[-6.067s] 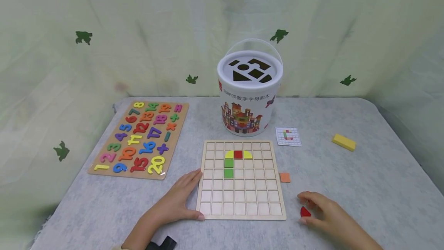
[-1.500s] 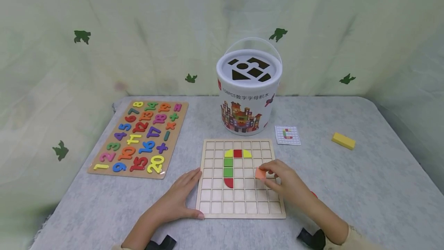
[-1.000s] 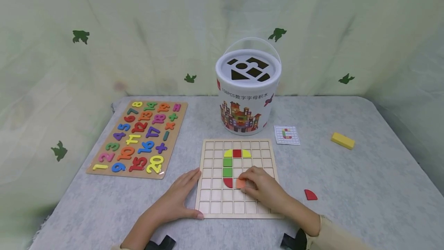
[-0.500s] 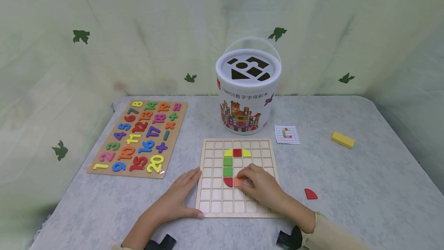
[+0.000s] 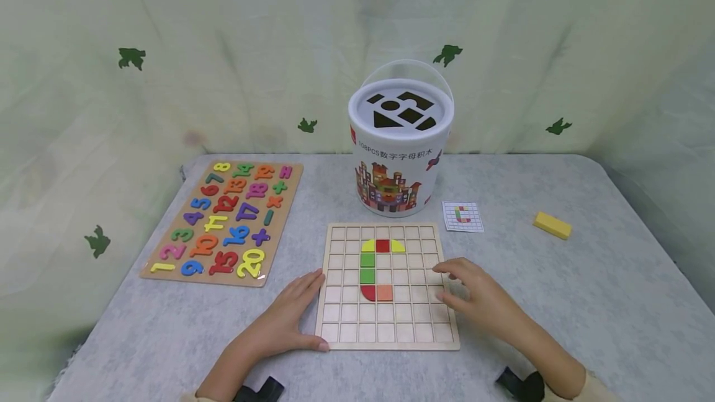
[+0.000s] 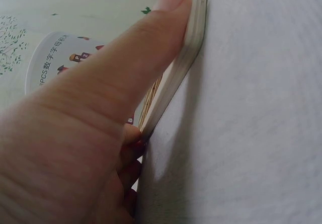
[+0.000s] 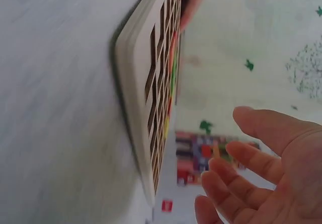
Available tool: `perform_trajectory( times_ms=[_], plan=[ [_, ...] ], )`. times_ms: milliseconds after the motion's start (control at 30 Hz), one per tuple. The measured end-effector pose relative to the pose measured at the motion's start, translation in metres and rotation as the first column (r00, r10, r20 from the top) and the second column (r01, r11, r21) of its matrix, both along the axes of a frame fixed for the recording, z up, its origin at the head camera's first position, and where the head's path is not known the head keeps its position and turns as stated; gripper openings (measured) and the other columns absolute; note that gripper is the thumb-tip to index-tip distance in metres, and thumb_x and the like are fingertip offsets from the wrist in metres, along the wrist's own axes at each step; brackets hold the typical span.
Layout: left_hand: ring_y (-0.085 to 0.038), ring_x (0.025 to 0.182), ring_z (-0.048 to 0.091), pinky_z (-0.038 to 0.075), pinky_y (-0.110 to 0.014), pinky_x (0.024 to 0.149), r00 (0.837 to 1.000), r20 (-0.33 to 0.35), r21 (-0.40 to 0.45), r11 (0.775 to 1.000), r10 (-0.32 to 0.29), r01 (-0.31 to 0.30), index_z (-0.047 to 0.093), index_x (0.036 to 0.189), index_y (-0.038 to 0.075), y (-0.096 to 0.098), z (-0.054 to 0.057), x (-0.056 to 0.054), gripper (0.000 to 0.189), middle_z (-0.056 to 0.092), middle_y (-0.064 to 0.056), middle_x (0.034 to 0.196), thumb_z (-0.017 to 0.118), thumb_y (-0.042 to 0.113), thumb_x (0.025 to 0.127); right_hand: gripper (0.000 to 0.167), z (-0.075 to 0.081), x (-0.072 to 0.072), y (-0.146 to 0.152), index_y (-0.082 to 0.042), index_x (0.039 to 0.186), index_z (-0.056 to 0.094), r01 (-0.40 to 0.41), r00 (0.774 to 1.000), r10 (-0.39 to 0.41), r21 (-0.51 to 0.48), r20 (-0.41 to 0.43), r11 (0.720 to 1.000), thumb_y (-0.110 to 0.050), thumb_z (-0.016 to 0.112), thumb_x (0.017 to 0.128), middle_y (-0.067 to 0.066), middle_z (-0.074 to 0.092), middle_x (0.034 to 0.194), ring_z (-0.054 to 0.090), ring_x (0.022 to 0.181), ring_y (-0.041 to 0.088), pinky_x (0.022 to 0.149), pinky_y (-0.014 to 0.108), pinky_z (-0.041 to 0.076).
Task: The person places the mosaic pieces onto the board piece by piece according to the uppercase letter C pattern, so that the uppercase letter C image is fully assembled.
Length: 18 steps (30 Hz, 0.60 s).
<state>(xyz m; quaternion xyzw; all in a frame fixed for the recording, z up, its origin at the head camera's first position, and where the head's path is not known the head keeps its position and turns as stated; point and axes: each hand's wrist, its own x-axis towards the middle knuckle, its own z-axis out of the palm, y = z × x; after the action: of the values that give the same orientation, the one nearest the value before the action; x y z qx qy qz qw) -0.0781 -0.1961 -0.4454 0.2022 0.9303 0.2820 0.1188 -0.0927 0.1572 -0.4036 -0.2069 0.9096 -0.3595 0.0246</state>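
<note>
A wooden grid board [image 5: 357, 341] lies flat on the table. My left hand [image 5: 286, 321] touches its left side with the fingertips, and the thumb lies at the near left corner. Over the board's right edge, my right hand [image 5: 475, 290] holds nothing; thumb and fingers are apart, also in the right wrist view. In the board's cells sit yellow quarter-round tiles [image 5: 398, 245], a red square tile [image 5: 382, 245], two green square tiles [image 5: 367, 260], a red quarter-round tile [image 5: 368, 292] and an orange square tile [image 5: 385, 292]. Another red quarter-round piece is hidden behind the right forearm.
Behind the board stands a white bucket [image 5: 398, 172] with a shape-cut lid. A pattern card [image 5: 475, 223] lies right of it, a yellow block [image 5: 553, 226] farther right. On the left is a number puzzle board [image 5: 283, 228]. The table's back edge meets a curtain [image 5: 251, 79].
The right hand carried the orange tile leftward, set it in the cell beside the red quarter-round tile, let go and moved back right. The left hand stayed at the board's edge.
</note>
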Motion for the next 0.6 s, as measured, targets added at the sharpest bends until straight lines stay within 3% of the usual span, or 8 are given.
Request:
perform_trajectory(
  times_ms=[133, 400, 600],
  plan=[
    [-0.025, 0.133, 0.013, 0.018, -0.049, 0.103, 1.000, -0.002, -0.001, 1.000, -0.006, 0.006, 0.020, 0.144, 0.010, 0.000, 0.001, 0.000, 0.118, 0.016, -0.003, 0.148, 0.067, 0.070, 0.053, 0.039, -0.002, 0.010, 0.029, -0.011, 0.115, 0.056, 0.031, 0.998, -0.031, 0.010, -0.060, 0.999, -0.016, 0.070, 0.079, -0.004, 0.054, 0.111, 0.053, 0.094, 0.019, 0.071, 0.034, 0.049],
    [-0.024, 0.133, 0.013, 0.019, -0.049, 0.103, 1.000, 0.000, 0.000, 1.000, -0.007, 0.007, 0.020, 0.144, 0.011, 0.000, 0.001, 0.000, 0.118, 0.016, -0.003, 0.148, 0.068, 0.069, 0.053, 0.039, -0.016, 0.025, 0.064, -0.008, 0.111, 0.058, 0.091, 0.996, -0.089, 0.085, -0.026, 0.992, -0.012, 0.073, 0.075, -0.001, 0.055, 0.106, 0.055, 0.089, 0.017, 0.072, 0.030, 0.050],
    [-0.024, 0.133, 0.013, 0.019, -0.049, 0.103, 1.000, 0.000, 0.004, 1.000, -0.004, 0.004, 0.020, 0.144, 0.011, 0.000, 0.001, 0.000, 0.118, 0.017, -0.004, 0.148, 0.068, 0.069, 0.053, 0.040, -0.023, 0.029, 0.075, -0.009, 0.110, 0.059, 0.102, 0.987, -0.116, 0.122, 0.109, 0.987, -0.013, 0.074, 0.073, 0.002, 0.054, 0.104, 0.050, 0.077, 0.008, 0.066, 0.022, 0.048]
  ],
)
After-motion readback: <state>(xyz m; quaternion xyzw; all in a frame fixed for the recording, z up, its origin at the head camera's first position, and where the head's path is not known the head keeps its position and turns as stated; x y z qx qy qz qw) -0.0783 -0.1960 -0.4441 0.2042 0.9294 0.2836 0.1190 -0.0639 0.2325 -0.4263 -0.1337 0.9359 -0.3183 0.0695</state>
